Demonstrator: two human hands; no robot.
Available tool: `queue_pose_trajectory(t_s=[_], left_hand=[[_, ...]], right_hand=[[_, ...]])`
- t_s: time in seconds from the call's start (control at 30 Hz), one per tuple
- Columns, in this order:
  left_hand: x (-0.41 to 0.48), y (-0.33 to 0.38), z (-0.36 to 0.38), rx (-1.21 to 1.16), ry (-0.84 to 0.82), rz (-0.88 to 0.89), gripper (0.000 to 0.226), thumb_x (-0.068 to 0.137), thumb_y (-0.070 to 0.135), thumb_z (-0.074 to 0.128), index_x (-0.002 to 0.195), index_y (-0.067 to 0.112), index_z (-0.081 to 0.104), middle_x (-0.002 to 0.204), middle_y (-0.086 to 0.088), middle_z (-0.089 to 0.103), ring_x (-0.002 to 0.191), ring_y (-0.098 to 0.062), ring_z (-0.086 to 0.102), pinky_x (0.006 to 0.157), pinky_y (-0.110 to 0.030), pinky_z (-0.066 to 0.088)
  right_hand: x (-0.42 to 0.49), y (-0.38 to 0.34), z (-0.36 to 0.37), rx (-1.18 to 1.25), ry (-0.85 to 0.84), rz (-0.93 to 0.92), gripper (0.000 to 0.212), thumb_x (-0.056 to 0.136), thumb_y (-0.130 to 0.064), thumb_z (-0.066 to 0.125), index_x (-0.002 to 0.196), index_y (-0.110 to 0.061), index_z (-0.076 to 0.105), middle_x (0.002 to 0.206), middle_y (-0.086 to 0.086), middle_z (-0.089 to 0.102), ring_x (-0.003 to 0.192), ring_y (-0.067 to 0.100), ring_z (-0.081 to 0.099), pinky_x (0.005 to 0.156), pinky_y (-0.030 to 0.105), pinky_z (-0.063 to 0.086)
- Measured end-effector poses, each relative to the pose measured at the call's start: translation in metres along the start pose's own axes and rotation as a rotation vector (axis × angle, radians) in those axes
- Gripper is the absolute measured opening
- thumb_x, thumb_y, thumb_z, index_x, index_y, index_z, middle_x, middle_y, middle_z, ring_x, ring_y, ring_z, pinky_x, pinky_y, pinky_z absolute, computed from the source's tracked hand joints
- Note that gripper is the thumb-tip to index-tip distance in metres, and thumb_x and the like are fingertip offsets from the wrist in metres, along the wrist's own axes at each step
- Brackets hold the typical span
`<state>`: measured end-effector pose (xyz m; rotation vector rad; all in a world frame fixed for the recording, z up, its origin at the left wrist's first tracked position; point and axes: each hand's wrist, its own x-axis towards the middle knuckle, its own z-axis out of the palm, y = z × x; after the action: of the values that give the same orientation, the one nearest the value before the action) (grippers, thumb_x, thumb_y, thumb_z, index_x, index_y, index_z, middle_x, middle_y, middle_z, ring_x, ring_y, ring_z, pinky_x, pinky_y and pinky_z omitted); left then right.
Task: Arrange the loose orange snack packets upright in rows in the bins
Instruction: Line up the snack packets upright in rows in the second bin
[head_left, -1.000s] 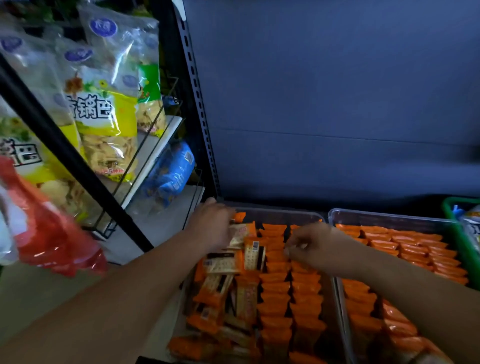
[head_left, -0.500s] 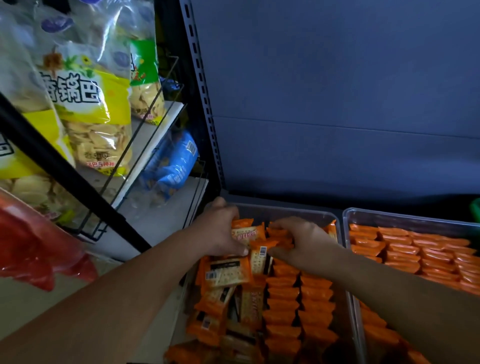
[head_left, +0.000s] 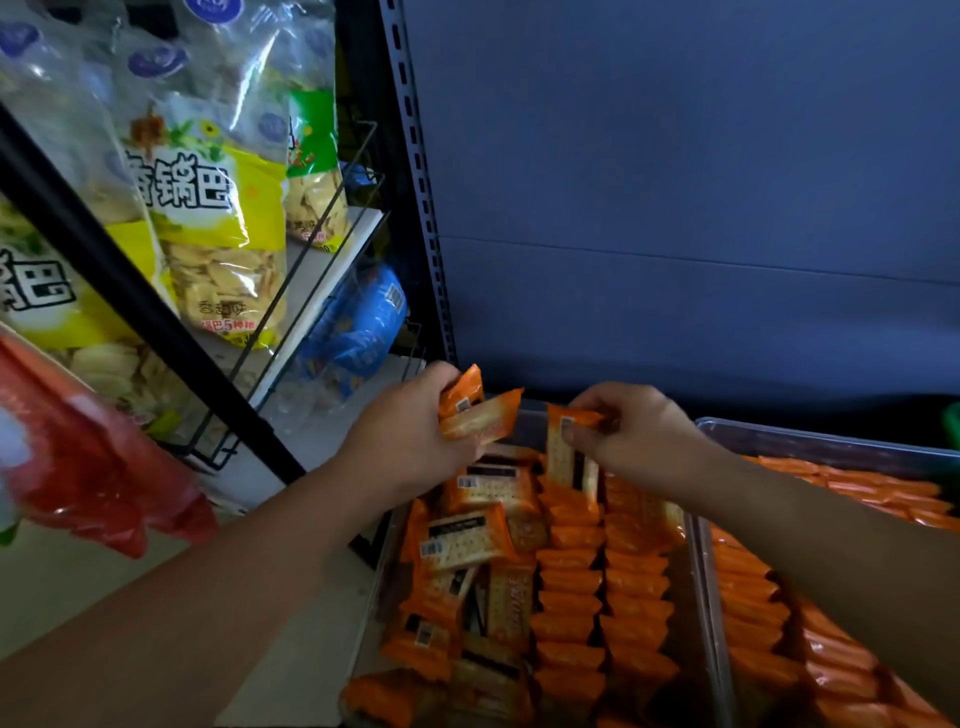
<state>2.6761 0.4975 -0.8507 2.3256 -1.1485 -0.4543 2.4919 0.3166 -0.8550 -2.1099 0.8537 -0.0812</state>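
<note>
My left hand grips a couple of orange snack packets lifted above the back left corner of the left clear bin. My right hand pinches the top of another orange packet that hangs upright over the bin's back. Loose packets lie jumbled flat on the bin's left side. Upright rows of packets fill its middle and right. The right bin holds more upright rows, partly hidden by my right forearm.
A wire rack at left holds big yellow snack bags and a blue bag. A red bag hangs close at the left edge. A black shelf upright and blue back panel stand behind the bins.
Both hands have risen from the packets at the back of the left bin, each lifting orange packets clear of the pile. The camera has shifted slightly.
</note>
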Motion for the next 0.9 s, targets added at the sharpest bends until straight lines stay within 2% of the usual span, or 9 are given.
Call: queue_pose_trajectory(t_s=[0.17, 0.23, 0.37, 0.43, 0.53, 0.6, 0.7, 0.8, 0.9], left_hand=[[-0.028, 0.025, 0.011, -0.328, -0.488, -0.205, 0.049, 0.063, 0.050, 0.097, 0.103, 0.030, 0.076, 0.099, 0.011, 0.079, 0.093, -0.009, 0.075, 0.093, -0.043, 0.061], [-0.038, 0.037, 0.033, -0.379, -0.585, -0.225, 0.047, 0.064, 0.050, 0.097, 0.102, 0.030, 0.078, 0.100, 0.014, 0.079, 0.097, -0.007, 0.074, 0.098, -0.042, 0.059], [-0.040, 0.061, 0.076, -0.405, -0.590, -0.218, 0.063, 0.069, 0.058, 0.091, 0.120, 0.026, 0.073, 0.116, 0.010, 0.075, 0.106, -0.008, 0.069, 0.091, -0.032, 0.057], [-0.032, 0.070, 0.082, -0.324, -0.555, -0.083, 0.051, 0.080, 0.058, 0.083, 0.119, 0.026, 0.074, 0.115, 0.005, 0.075, 0.101, -0.007, 0.070, 0.087, -0.034, 0.059], [-0.005, 0.052, 0.065, 0.078, -0.323, 0.137, 0.048, 0.088, 0.054, 0.075, 0.126, 0.024, 0.071, 0.122, 0.000, 0.069, 0.111, -0.015, 0.066, 0.094, -0.037, 0.056], [0.015, 0.024, 0.052, 0.345, -0.323, 0.199, 0.070, 0.083, 0.056, 0.078, 0.142, 0.022, 0.059, 0.142, -0.003, 0.057, 0.132, -0.022, 0.054, 0.107, -0.037, 0.048], [0.026, -0.004, 0.052, 0.456, -0.551, 0.136, 0.103, 0.079, 0.066, 0.078, 0.160, 0.019, 0.034, 0.163, -0.007, 0.038, 0.149, -0.026, 0.037, 0.119, -0.038, 0.037], [0.031, -0.013, 0.063, 0.484, -0.507, 0.146, 0.103, 0.077, 0.073, 0.074, 0.158, 0.020, 0.038, 0.153, -0.009, 0.043, 0.143, -0.030, 0.039, 0.115, -0.042, 0.040], [0.034, -0.013, 0.064, 0.634, -0.534, 0.135, 0.095, 0.078, 0.084, 0.059, 0.148, 0.022, 0.047, 0.138, -0.008, 0.042, 0.133, -0.030, 0.039, 0.106, -0.044, 0.042]], right_hand=[[-0.009, 0.020, -0.017, -0.057, -0.052, 0.154, 0.023, 0.085, -0.039, 0.084, 0.101, -0.027, 0.073, 0.091, -0.003, 0.072, 0.081, 0.013, 0.070, 0.064, 0.028, 0.058], [-0.008, 0.024, -0.019, -0.097, -0.015, 0.153, 0.019, 0.089, -0.040, 0.080, 0.099, -0.025, 0.074, 0.092, -0.001, 0.073, 0.082, 0.015, 0.070, 0.070, 0.031, 0.060], [-0.011, 0.022, -0.032, -0.177, 0.049, 0.070, 0.009, 0.095, -0.034, 0.072, 0.099, -0.027, 0.076, 0.084, -0.012, 0.068, 0.077, 0.001, 0.061, 0.060, 0.011, 0.045], [-0.017, 0.020, -0.034, -0.180, -0.001, 0.029, 0.004, 0.093, -0.032, 0.074, 0.096, -0.030, 0.075, 0.084, -0.016, 0.067, 0.077, -0.001, 0.061, 0.059, 0.004, 0.042], [-0.026, 0.021, -0.026, -0.171, -0.093, -0.042, 0.005, 0.090, -0.030, 0.078, 0.093, -0.032, 0.075, 0.089, -0.013, 0.072, 0.083, 0.004, 0.067, 0.075, 0.015, 0.053], [-0.028, 0.024, -0.018, -0.242, -0.174, -0.062, 0.021, 0.088, -0.038, 0.079, 0.108, -0.030, 0.075, 0.108, -0.011, 0.073, 0.099, 0.006, 0.068, 0.089, 0.025, 0.055], [-0.026, 0.029, -0.005, -0.421, -0.281, -0.140, 0.053, 0.089, -0.052, 0.076, 0.137, -0.032, 0.063, 0.137, -0.012, 0.059, 0.127, 0.010, 0.056, 0.105, 0.029, 0.047], [-0.029, 0.029, 0.006, -0.532, -0.351, -0.210, 0.085, 0.083, -0.069, 0.071, 0.155, -0.033, 0.042, 0.157, -0.011, 0.040, 0.147, 0.012, 0.035, 0.120, 0.033, 0.034], [-0.037, 0.030, 0.022, -0.686, -0.434, -0.254, 0.105, 0.076, -0.083, 0.064, 0.162, -0.038, 0.022, 0.169, -0.011, 0.015, 0.158, 0.015, 0.001, 0.130, 0.042, -0.001]])
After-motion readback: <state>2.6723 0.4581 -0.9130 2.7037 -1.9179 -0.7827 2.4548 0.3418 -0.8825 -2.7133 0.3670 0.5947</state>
